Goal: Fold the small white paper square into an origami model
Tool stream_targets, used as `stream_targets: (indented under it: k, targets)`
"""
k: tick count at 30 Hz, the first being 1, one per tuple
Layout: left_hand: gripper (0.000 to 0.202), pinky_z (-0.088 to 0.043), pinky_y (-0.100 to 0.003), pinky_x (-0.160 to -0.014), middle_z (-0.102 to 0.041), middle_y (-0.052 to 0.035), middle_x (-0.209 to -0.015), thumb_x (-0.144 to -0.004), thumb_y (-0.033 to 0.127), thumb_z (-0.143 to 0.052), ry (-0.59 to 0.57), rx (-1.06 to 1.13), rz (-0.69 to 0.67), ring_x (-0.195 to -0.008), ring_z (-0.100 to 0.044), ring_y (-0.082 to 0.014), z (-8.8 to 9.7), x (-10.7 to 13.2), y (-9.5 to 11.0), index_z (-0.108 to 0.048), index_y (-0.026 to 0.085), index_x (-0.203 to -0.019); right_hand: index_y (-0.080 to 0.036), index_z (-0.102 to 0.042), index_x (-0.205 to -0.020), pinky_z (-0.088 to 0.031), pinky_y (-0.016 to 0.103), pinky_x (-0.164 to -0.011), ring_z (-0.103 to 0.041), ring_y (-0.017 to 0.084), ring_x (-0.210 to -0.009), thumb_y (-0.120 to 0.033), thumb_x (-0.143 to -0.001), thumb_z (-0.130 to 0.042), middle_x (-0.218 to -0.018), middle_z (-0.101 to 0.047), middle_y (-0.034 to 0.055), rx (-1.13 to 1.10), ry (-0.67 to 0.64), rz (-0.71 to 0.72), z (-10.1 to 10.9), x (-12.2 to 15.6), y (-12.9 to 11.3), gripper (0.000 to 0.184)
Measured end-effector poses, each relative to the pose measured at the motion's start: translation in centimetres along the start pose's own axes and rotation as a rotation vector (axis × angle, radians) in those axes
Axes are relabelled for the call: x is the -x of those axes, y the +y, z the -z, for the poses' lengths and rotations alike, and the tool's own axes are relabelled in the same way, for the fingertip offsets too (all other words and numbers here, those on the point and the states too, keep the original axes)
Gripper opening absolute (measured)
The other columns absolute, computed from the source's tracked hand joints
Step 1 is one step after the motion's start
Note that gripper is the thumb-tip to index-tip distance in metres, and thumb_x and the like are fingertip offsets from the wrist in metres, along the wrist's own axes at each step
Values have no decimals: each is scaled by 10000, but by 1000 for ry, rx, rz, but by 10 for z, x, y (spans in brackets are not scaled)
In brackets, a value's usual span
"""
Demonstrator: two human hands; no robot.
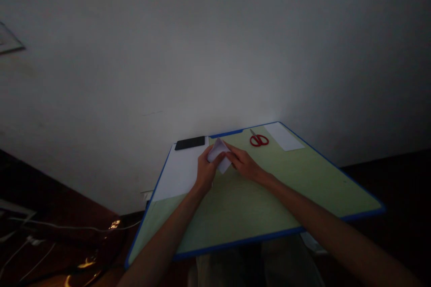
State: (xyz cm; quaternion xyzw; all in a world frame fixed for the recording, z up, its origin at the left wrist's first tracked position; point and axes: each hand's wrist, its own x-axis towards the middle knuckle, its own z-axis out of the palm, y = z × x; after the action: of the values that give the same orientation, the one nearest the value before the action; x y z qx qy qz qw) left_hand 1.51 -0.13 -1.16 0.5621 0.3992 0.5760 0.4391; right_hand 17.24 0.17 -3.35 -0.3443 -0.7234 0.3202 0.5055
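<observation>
A small folded piece of white paper (220, 148) is held up over the middle of the table, its upper corner pointed. My left hand (206, 168) grips its left side, with the thumb pressed on the front. On the right side, my right hand (243, 163) pinches the same paper, thumb close to the other thumb. Fingers behind the paper are partly hidden. Beyond my right hand lies a pair of red-handled scissors (258, 140), with the blades pointing toward the wall.
The light green table (256, 215) has a blue rim and stands against a grey wall (215, 54). A black phone-like slab (190, 143) rests on a large white sheet (175, 179) at left. A white paper strip (284, 138) lies at back right. Cables (81, 227) run on the left.
</observation>
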Motion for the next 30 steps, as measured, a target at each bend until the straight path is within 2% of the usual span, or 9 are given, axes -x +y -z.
stream_targets:
  k: [6, 11, 15, 20, 24, 27, 30]
  targets:
    - [455, -477, -271, -651, -698, -55, -838, -712, 463, -804, 21, -57, 16, -717, -605, -173, 2, -2, -2, -721, 117, -997, -154, -463, -1501, -418, 232, -557, -494, 117, -562, -422, -1011, -434, -654, -523, -29, -72, -15, -94, 1, 0, 3, 560]
    - [426, -461, -260, -627, -681, -34, -779, -707, 463, -800, 36, -96, 10, -675, -582, -158, 3, -2, -2, -726, 117, -944, -147, -456, -1503, -425, 239, -562, -518, 122, -549, -416, -1023, -411, -633, -529, -31, -26, -18, -70, -1, 1, 5, 552]
    - [410, -493, -281, -687, -715, -58, -869, -766, 468, -766, 18, -164, -52, -751, -624, -183, 3, -1, -3, -733, 132, -998, -159, -453, -1504, -431, 248, -556, -513, 129, -535, -403, -1034, -389, -619, -524, -32, 20, -6, -31, -2, 2, 3, 533]
    - [567, -535, -335, -806, -736, -84, -1101, -844, 453, -724, 15, -311, -218, -931, -684, -236, 4, 2, -3, -614, 215, -1347, -186, -475, -1476, -453, 244, -550, -521, 121, -521, -384, -1037, -381, -641, -542, -33, -30, 9, -12, -5, 3, 2, 491]
    - [428, -517, -367, -946, -702, -79, -1268, -904, 432, -666, -20, -385, -334, -1121, -663, -260, 6, 4, 0, -669, 249, -1291, -216, -498, -1454, -485, 242, -573, -548, 116, -564, -381, -1032, -392, -748, -596, -8, -68, 41, 23, -4, 3, 0, 465]
    - [371, -536, -351, -900, -709, -79, -1260, -985, 419, -537, 3, -403, -371, -1103, -674, -246, 8, 4, 0, -674, 246, -1283, -235, -517, -1441, -501, 242, -592, -560, 115, -584, -379, -1030, -403, -787, -613, 1, -58, 58, 39, -3, 2, -2, 450]
    - [362, -541, -329, -866, -713, -88, -1244, -998, 384, -520, 61, -443, -421, -1079, -678, -232, 9, 4, 1, -662, 231, -1294, -238, -523, -1439, -503, 244, -597, -563, 114, -587, -373, -1028, -411, -793, -613, 2, -42, 64, 42, -3, 2, -2, 447]
